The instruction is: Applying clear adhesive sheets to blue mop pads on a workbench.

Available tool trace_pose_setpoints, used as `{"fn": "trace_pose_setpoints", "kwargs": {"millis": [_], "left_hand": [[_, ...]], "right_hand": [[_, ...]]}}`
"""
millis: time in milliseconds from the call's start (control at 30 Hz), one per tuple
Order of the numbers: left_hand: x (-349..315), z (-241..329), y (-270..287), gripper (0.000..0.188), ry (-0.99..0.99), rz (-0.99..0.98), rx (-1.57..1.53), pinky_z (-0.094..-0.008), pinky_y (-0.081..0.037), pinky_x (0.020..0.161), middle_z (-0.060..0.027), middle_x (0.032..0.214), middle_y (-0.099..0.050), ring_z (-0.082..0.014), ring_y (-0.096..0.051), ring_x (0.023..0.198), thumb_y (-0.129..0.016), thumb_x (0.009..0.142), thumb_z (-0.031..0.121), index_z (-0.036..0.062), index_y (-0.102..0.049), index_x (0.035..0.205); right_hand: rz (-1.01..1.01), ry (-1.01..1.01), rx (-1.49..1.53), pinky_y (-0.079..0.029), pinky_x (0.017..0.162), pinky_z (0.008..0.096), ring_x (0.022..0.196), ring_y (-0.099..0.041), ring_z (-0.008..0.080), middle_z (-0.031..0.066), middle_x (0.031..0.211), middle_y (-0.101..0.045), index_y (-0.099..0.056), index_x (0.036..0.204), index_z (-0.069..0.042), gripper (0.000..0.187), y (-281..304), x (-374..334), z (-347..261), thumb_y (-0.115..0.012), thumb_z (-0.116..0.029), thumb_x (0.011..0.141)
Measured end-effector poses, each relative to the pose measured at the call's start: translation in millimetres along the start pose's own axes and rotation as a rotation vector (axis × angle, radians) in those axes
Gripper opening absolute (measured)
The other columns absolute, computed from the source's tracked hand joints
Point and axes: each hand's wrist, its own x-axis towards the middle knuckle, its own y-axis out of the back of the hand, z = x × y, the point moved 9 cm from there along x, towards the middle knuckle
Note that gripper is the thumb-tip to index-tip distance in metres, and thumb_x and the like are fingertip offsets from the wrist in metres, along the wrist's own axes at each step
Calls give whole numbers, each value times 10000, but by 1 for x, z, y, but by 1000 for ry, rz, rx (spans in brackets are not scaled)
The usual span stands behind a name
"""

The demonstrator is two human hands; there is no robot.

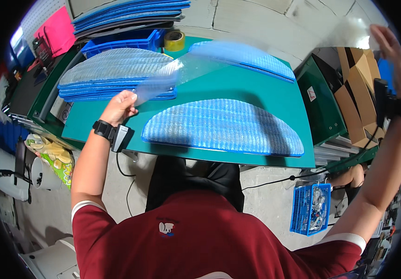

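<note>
A long clear plastic film stretches above the table, partly smeared by motion. My left hand pinches its near end, beside a stack of half-moon blue-and-grey mop pads. Raised at the far right, my right hand is at the film's other end, fingers closed on it, though blurred. One half-moon pad lies flat near the front edge of the green table, below the film. Another pad pile sits at the back, partly hidden by the film.
More pads are piled above a blue bin at the back left. Beside it stands a yellow tape roll. Open cardboard boxes stand on the right. A blue basket is on the floor, with a cable nearby.
</note>
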Motion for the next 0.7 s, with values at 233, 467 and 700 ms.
{"fn": "trace_pose_setpoints", "kwargs": {"millis": [233, 467, 700], "left_hand": [[7, 58, -26, 188, -167, 48, 306, -201, -440, 579, 62, 662, -449, -35, -444, 564, -617, 838, 263, 119, -503, 873], [17, 85, -56, 178, -356, 16, 574, -188, -341, 506, 60, 636, -422, -34, -387, 550, -639, 802, 146, 66, -491, 861], [14, 83, -74, 232, -421, 102, 889, -234, -363, 520, 16, 610, -446, -72, -404, 555, -698, 726, 106, 20, -501, 811]], "right_hand": [[-249, -320, 176, -378, 466, 215, 517, -474, 56, -11, 603, -556, -667, 856, -3, 175, -106, -82, 132, -636, -159, 781], [-370, -515, 189, -421, 437, 224, 483, -524, 75, 22, 553, -563, -672, 812, 18, 167, -172, -177, 206, -653, -132, 741], [-423, -684, 334, -405, 430, 205, 492, -503, 68, 15, 600, -568, -647, 821, 28, 132, -219, -225, 228, -647, -87, 758]]}}
